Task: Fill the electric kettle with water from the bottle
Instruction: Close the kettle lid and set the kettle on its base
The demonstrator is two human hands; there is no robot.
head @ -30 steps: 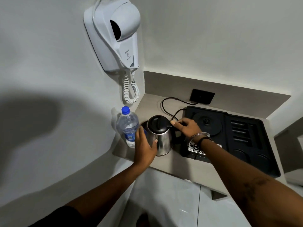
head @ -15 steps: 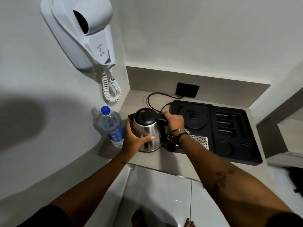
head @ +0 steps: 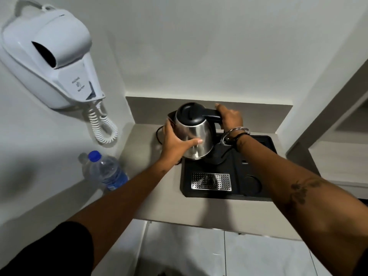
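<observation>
The stainless-steel electric kettle with a black lid and black handle [head: 194, 134] is held clear of the surface, over the far left corner of the black plastic tray [head: 235, 191], and is tilted slightly. Its handle points to the right and is gripped by the closed right hand [head: 231, 118]. The left hand [head: 176, 143] is pressed against the near left side of the steel body, fingers curved round it. The lid is seen shut.

The clear plastic water bottle with a blue cap and blue label [head: 108, 172] stands upright and capped at the near left edge of the pale grey surface [head: 169, 206], well apart from the kettle and just left of the left forearm. It lies to the near left of both hands, and the left hand is judged the nearer one to it. The kettle's lid is judged still to need opening and the bottle uncapping before any pouring.
</observation>
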